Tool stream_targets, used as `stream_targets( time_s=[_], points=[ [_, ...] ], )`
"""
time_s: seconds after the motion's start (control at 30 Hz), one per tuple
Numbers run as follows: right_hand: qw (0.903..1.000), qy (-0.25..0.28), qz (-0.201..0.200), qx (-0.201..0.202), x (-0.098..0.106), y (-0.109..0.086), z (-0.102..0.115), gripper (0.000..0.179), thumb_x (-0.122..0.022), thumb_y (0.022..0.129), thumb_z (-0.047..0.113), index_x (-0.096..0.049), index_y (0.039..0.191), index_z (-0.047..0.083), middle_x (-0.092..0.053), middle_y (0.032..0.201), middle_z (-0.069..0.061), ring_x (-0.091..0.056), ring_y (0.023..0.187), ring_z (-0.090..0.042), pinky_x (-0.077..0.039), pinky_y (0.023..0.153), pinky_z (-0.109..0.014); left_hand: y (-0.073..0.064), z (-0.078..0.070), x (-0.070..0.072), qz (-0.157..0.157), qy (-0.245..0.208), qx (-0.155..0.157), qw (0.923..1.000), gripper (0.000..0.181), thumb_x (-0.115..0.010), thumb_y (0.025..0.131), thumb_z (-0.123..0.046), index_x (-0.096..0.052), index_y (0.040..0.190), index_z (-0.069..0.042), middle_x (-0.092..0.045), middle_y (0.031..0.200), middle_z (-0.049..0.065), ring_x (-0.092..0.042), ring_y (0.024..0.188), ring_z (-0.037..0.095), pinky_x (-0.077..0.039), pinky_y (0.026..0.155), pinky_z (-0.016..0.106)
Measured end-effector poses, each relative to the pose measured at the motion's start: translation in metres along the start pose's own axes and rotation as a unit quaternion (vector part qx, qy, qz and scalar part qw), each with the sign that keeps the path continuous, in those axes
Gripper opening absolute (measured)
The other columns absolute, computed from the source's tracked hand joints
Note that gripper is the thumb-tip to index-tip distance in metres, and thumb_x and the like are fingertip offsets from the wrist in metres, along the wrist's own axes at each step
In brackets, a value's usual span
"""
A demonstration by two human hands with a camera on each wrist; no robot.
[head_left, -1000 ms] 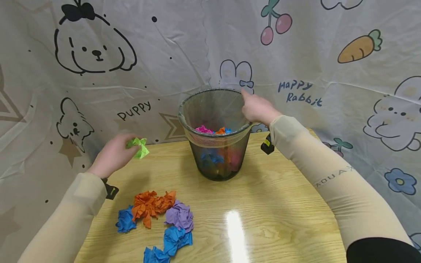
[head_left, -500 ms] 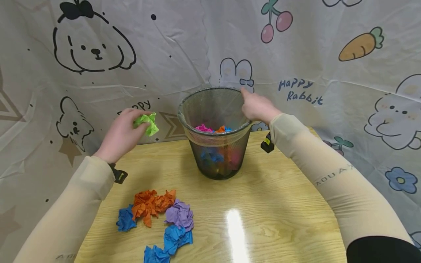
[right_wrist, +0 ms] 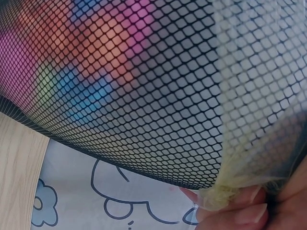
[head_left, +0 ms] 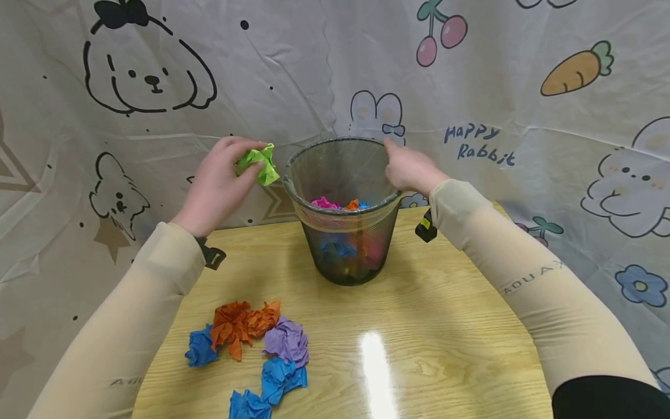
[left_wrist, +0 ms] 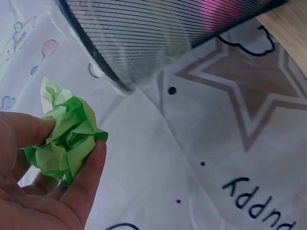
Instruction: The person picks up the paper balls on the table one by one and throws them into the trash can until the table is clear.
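My left hand pinches a crumpled ball of light green paper between thumb and fingertips. It is held up just left of the rim of a black mesh wastebasket. In the left wrist view, the green paper ball sits below the basket's rim corner. My right hand grips the basket's right rim, its fingers beside a bunched knot of the clear liner. Pink paper, orange paper and blue paper lie inside the basket, which stands upright.
On the wooden table, front left, lie crumpled orange paper, a purple paper ball and several blue ones, including one blue ball at far left. A printed cloth hangs close behind the table.
My left hand has risen and moved right with the green paper ball, from low over the table to beside the basket's rim. My right hand stays on the rim.
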State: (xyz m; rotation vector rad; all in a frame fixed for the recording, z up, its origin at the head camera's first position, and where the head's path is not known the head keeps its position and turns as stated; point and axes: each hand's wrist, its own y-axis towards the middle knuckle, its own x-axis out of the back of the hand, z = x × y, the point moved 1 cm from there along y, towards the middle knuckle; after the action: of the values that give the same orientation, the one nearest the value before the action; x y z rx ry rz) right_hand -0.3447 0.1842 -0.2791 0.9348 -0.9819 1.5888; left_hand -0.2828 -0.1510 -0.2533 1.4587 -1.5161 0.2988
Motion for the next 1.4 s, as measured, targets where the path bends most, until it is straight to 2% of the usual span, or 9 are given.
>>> stream_targets(
  time_s=[0.13,0.4,0.6,0.7,0.83,0.97,1.17,1.4],
  points=[
    [1.0,0.0,0.001,0.001,0.001,-0.001,0.0,0.071,-0.03,0.104,0.01,0.008,0.165,0.012,-0.021,0.167,-0.019,-0.05,0.072,-0.026,-0.049,0.075,-0.043,0.009,-0.012,-0.004,0.0,-0.001,-0.018,0.9998,0.038,-0.061,0.104,-0.02,-0.063,0.143,-0.015,-0.053,0.14,0.008,-0.057,0.107,0.022,-0.05,0.084,0.039],
    [1.0,-0.004,0.003,0.006,0.001,-0.001,-0.001,0.072,-0.03,0.104,0.01,0.009,0.164,0.012,-0.021,0.167,-0.019,-0.056,0.094,-0.032,-0.048,0.081,-0.043,0.022,-0.031,-0.016,0.012,-0.024,-0.051,0.9984,0.037,-0.063,0.103,-0.015,-0.064,0.14,-0.011,-0.053,0.139,0.01,-0.057,0.117,0.02,-0.053,0.09,0.034],
    [1.0,-0.005,0.002,0.006,0.002,-0.002,-0.001,0.072,-0.03,0.104,0.009,0.009,0.164,0.012,-0.021,0.167,-0.019,-0.056,0.108,-0.034,-0.048,0.089,-0.045,0.03,-0.045,-0.028,0.033,-0.029,-0.062,0.9971,0.036,-0.064,0.102,-0.015,-0.065,0.139,-0.012,-0.054,0.137,0.007,-0.058,0.113,0.017,-0.051,0.093,0.032],
    [1.0,0.0,0.001,0.005,0.002,-0.003,-0.001,0.073,-0.031,0.103,0.008,0.01,0.164,0.012,-0.021,0.167,-0.019,-0.056,0.103,-0.035,-0.049,0.086,-0.045,0.034,-0.051,-0.035,0.051,-0.018,-0.062,0.9966,0.036,-0.064,0.102,-0.015,-0.065,0.138,-0.013,-0.054,0.137,0.007,-0.059,0.113,0.018,-0.05,0.095,0.034],
    [1.0,0.001,0.0,0.005,0.001,-0.003,0.0,0.074,-0.031,0.103,0.009,0.009,0.164,0.013,-0.023,0.166,-0.02,-0.055,0.096,-0.035,-0.049,0.081,-0.045,0.039,-0.057,-0.046,0.08,-0.002,-0.057,0.9951,0.036,-0.064,0.102,-0.017,-0.065,0.138,-0.014,-0.054,0.139,0.007,-0.06,0.111,0.019,-0.05,0.09,0.035],
    [0.9999,-0.006,-0.002,0.009,0.001,-0.003,0.0,0.073,-0.031,0.103,0.009,0.009,0.164,0.012,-0.023,0.166,-0.02,-0.055,0.106,-0.035,-0.048,0.086,-0.045,0.041,-0.06,-0.056,0.105,0.008,-0.06,0.9926,0.036,-0.064,0.102,-0.016,-0.066,0.138,-0.014,-0.053,0.14,0.007,-0.06,0.104,0.02,-0.049,0.083,0.036],
    [0.9998,-0.012,-0.002,0.013,0.001,-0.003,-0.001,0.073,-0.031,0.103,0.01,0.009,0.164,0.01,-0.021,0.166,-0.021,-0.052,0.123,-0.036,-0.045,0.097,-0.047,0.044,-0.063,-0.064,0.135,0.025,-0.063,0.9885,0.034,-0.059,0.103,-0.014,-0.067,0.136,-0.015,-0.055,0.137,0.005,-0.057,0.101,0.021,-0.048,0.083,0.038],
    [0.9999,-0.008,-0.003,0.012,0.0,-0.003,-0.002,0.073,-0.031,0.103,0.009,0.008,0.164,0.01,-0.022,0.166,-0.021,-0.051,0.123,-0.035,-0.046,0.096,-0.047,0.047,-0.063,-0.07,0.183,0.039,-0.05,0.9811,0.034,-0.058,0.102,-0.016,-0.067,0.135,-0.015,-0.056,0.137,0.003,-0.058,0.098,0.02,-0.048,0.084,0.037]
  ],
)
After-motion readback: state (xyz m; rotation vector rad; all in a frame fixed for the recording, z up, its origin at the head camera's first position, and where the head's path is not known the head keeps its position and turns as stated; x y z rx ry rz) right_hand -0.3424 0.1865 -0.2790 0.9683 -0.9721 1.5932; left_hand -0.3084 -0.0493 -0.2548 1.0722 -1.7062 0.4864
